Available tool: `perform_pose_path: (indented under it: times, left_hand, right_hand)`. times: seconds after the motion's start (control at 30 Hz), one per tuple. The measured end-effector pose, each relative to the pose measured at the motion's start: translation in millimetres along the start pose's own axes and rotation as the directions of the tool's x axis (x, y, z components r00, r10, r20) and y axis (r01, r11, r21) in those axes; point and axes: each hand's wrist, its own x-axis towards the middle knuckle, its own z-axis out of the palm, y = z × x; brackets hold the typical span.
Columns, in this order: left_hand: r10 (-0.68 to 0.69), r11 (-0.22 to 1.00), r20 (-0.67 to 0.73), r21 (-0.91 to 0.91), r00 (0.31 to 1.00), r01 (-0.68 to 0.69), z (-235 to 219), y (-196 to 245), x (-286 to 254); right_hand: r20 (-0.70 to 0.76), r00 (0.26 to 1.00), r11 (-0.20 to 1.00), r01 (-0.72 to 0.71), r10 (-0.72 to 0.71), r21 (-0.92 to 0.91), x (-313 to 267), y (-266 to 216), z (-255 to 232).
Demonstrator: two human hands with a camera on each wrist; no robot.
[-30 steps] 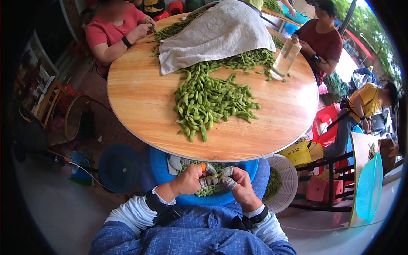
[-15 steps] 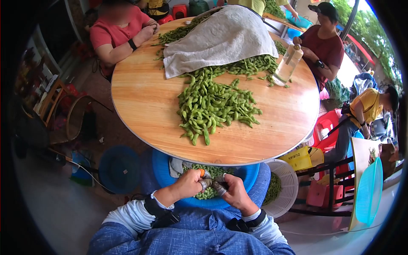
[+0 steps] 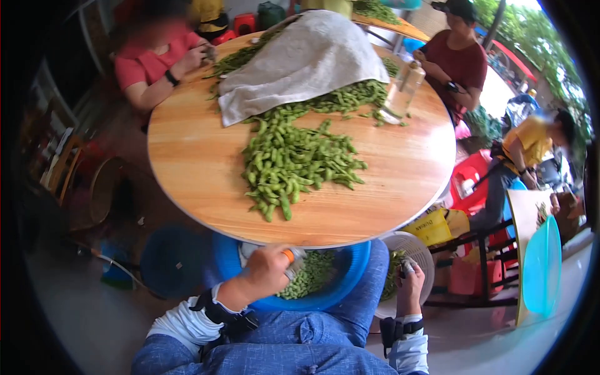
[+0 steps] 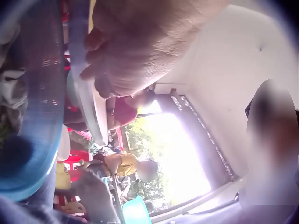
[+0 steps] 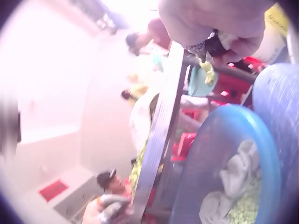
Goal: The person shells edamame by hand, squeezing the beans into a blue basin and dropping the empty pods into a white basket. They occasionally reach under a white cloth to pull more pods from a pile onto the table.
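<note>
My left hand (image 3: 265,272) hangs over the blue basin (image 3: 360,265), with an orange band and grey wraps on its digits. Its fingers look relaxed, and their inner side is hidden. Shelled green beans (image 3: 314,272) lie in the basin beside a grey cloth (image 5: 240,165). To the right, my right hand (image 3: 409,289) is over the white slotted basket (image 3: 426,265), which has green pods in it. In the right wrist view its wrapped fingers pinch a pale green edamame pod (image 5: 208,73). A heap of edamame pods (image 3: 290,159) lies on the round wooden table (image 3: 387,187).
A grey towel (image 3: 306,65) covers more pods at the table's back, near a clear bottle (image 3: 403,94). People sit around the table. A dark blue tub (image 3: 169,259) stands left; a yellow bag (image 3: 431,226) and a turquoise basket (image 3: 542,269) are at right.
My hands were together over the basin and have parted. The right hand has moved right to the white basket; the left has stayed over the basin, shifting slightly left.
</note>
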Motion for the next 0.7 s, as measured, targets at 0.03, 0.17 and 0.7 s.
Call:
perform_pose_path:
  times: [0.03, 0.17, 0.7]
  left_hand:
    - [-0.017, 0.992, -0.046, 0.128, 0.999, 0.022, -1.6, -1.2, 14.6]
    - [-0.057, 0.778, -0.127, 0.616, 0.99, 0.124, 3.0, -20.8, 82.2]
    - [-0.053, 0.868, 0.019, 0.495, 0.998, 0.037, 6.6, -43.5, 72.3]
  right_hand:
    - [-0.02, 1.0, 0.997, -0.015, 0.016, 0.075, -1.1, 1.8, -12.6]
    - [0.037, 0.999, 0.999, -0.019, 0.018, 0.041, -11.5, 8.5, -12.5]
    - [0.546, 0.8, 0.94, 0.336, -0.25, -0.062, -59.7, -26.5, 102.3]
